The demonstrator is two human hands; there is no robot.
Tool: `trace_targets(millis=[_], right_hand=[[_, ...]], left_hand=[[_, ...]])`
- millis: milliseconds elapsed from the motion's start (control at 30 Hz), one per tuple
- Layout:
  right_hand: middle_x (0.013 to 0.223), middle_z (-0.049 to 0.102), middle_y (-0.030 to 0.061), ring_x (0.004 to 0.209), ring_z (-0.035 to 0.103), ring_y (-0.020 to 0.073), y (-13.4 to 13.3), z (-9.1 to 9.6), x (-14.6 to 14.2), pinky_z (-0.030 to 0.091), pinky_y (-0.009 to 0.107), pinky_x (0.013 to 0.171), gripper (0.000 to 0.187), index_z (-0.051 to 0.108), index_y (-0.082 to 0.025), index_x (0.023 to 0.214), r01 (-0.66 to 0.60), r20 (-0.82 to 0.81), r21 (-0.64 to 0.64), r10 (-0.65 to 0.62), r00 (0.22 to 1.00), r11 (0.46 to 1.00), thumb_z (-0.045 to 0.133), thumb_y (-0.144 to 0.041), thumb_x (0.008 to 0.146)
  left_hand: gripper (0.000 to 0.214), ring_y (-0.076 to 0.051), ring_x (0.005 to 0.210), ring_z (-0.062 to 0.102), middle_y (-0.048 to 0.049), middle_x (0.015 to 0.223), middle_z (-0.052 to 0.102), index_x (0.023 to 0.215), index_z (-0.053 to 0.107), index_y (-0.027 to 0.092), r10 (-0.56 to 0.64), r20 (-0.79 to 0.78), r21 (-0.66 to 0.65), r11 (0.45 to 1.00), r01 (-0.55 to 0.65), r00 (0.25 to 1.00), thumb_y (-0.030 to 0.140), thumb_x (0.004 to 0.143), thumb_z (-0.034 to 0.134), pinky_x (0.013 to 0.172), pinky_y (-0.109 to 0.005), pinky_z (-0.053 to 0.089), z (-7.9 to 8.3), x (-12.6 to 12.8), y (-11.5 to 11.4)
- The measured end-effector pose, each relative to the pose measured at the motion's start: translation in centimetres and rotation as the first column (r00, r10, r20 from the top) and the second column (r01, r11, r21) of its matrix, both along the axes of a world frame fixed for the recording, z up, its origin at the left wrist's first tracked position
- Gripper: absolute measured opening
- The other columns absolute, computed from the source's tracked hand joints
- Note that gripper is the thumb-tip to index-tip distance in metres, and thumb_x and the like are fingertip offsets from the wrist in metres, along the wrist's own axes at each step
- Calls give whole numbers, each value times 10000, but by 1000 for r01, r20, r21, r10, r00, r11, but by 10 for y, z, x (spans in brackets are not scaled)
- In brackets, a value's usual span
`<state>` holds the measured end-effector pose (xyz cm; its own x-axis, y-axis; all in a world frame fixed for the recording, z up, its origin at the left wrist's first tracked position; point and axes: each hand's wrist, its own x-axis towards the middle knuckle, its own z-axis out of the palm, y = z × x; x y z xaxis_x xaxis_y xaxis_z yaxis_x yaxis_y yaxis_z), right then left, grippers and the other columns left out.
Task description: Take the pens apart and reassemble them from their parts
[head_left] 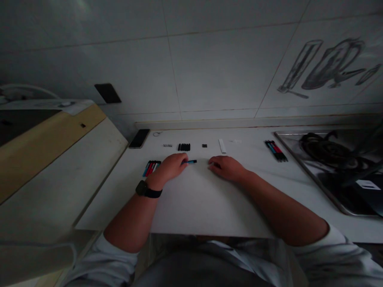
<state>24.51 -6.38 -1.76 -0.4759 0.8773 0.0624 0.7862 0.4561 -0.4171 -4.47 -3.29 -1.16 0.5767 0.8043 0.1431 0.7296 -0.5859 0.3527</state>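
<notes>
Two hands low on the tabletop (191, 207), midway between its side edges: left hand (172, 167) pinching a blue pen barrel (191, 161), right hand (226, 168) curled, contents impossible to tell; likely risk, a loose pinch rolling the barrel into the tiny silver parts (167, 145) beyond.

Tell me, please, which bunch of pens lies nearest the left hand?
The bunch by the left hand holding a blue pen; the other bunch lies beyond the right hand.
</notes>
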Motion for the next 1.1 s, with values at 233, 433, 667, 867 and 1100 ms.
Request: trace_targets(millis=[233,433,667,867,1100], right_hand=[[996,716,72,831,633,182,-5,-1,-9,427,280,734,243,700,-200,1126,-81,-98,72,88,991,994,607,-361,969],[949,698,66,790,619,161,-5,-2,-11,437,266,727,188,703,-178,1084,-144,-231,92,162,959,985,594,-282,971],[925,728,70,808,653,176,-2,-8,-13,470,280,746,170,730,-185,1009,-150,-345,86,171,923,985,604,-293,972],[908,732,57,759,641,159,-1,-8,-12,464,274,719,195,749,-195,1007,-124,-359,84,146,922,989,593,-310,982],[899,724,69,781,634,176,-5,-4,-13,443,291,724,254,739,-194,997,-140,-274,193,190,943,971,547,-358,1022]], left_hand=[[73,-247,1004,641,-72,1028,703,1029,667,220,-156,145,103,985,142,977,254,972,635,930,-398,499,8,34,-22],[136,-189,919,668,-55,1006,722,1020,696,201,-72,521,-104,984,146,851,268,906,730,884,-340,538,6,44,-25],[307,-152,812,661,-30,872,693,931,667,161,252,779,-432,879,201,574,422,835,798,808,-301,540,-10,48,-12],[454,-146,782,676,-23,870,690,945,628,154,496,761,-625,733,268,418,495,758,862,807,-328,563,-12,44,-8],[362,-152,745,683,-59,838,714,936,645,125,560,648,-760,525,384,516,398,813,849,774,-328,569,-14,41,-8]])
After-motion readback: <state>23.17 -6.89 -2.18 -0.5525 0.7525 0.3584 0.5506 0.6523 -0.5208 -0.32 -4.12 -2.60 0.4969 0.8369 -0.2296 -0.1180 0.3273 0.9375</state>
